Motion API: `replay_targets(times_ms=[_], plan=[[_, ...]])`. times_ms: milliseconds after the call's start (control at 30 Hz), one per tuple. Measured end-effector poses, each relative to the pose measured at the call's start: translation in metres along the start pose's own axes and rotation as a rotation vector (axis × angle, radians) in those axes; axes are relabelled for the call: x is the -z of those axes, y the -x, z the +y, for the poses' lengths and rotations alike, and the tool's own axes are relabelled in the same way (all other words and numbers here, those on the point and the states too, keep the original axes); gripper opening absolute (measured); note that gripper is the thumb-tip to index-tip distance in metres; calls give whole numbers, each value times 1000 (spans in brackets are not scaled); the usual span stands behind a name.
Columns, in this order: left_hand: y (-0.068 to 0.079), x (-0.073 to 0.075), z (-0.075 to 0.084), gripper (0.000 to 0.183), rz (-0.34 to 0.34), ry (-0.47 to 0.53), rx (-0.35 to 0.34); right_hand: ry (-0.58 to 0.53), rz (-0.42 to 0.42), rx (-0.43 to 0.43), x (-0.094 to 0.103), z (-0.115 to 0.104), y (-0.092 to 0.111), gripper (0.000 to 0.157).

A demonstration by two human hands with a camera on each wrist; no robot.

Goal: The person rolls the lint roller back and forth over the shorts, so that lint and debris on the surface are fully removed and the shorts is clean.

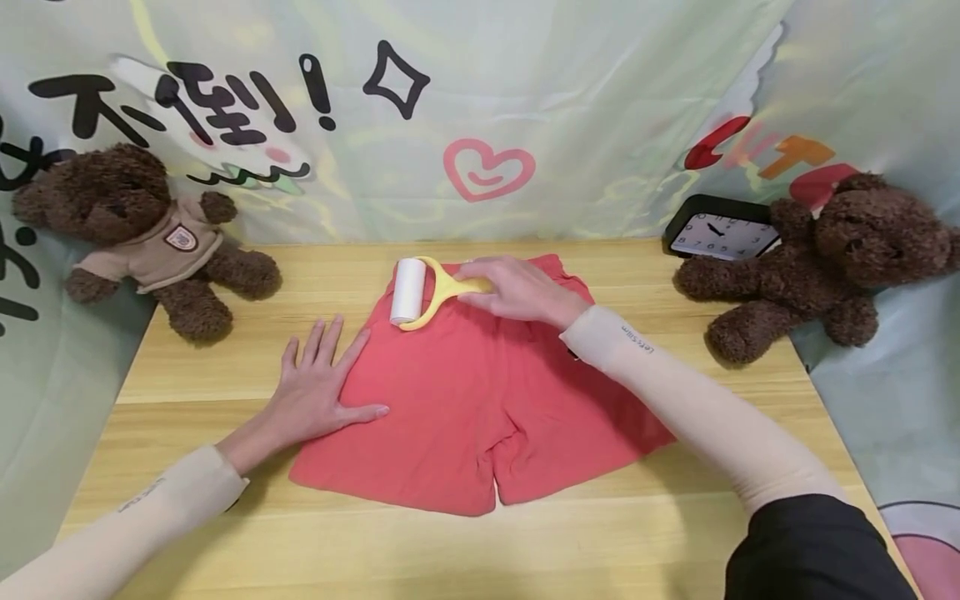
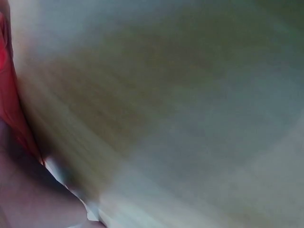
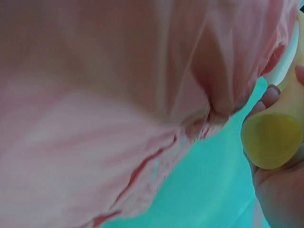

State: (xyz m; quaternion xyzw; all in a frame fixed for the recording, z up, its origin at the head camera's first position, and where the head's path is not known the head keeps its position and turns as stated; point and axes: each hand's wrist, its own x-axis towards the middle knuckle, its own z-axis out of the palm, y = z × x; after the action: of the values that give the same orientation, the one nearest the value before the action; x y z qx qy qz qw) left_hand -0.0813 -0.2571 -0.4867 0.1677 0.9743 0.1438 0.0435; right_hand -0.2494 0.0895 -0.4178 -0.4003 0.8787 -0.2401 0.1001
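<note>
Red shorts (image 1: pixel 435 400) lie spread on the wooden table, waistband toward the back wall. My right hand (image 1: pixel 517 290) grips the yellow handle of a lint roller (image 1: pixel 442 287), whose white cylinder lies over the upper left of the shorts, near the waistband. In the right wrist view the handle's rounded end (image 3: pixel 271 140) shows inside the curled fingers. My left hand (image 1: pixel 318 387) rests flat with fingers spread at the left edge of the shorts, its thumb on the cloth. The left wrist view catches only part of that hand (image 2: pixel 33 190) beside a strip of red cloth.
A brown teddy bear (image 1: pixel 161 237) in a beige top sits at the back left of the table (image 1: pixel 420 550). Another brown bear (image 1: pixel 817 258) leans at the back right, beside a black-framed clock (image 1: pixel 722 229). A printed cloth backdrop (image 1: pixel 600 100) borders the back and sides.
</note>
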Motion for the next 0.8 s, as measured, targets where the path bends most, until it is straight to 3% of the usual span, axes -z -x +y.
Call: replay_targets(times_ms=[233, 800], plan=[[-1, 3, 3, 121, -8, -17, 0, 8, -49, -24, 22, 13, 17, 50], [0, 7, 3, 118, 2, -33, -18, 3, -83, -32, 59, 53, 57, 48]])
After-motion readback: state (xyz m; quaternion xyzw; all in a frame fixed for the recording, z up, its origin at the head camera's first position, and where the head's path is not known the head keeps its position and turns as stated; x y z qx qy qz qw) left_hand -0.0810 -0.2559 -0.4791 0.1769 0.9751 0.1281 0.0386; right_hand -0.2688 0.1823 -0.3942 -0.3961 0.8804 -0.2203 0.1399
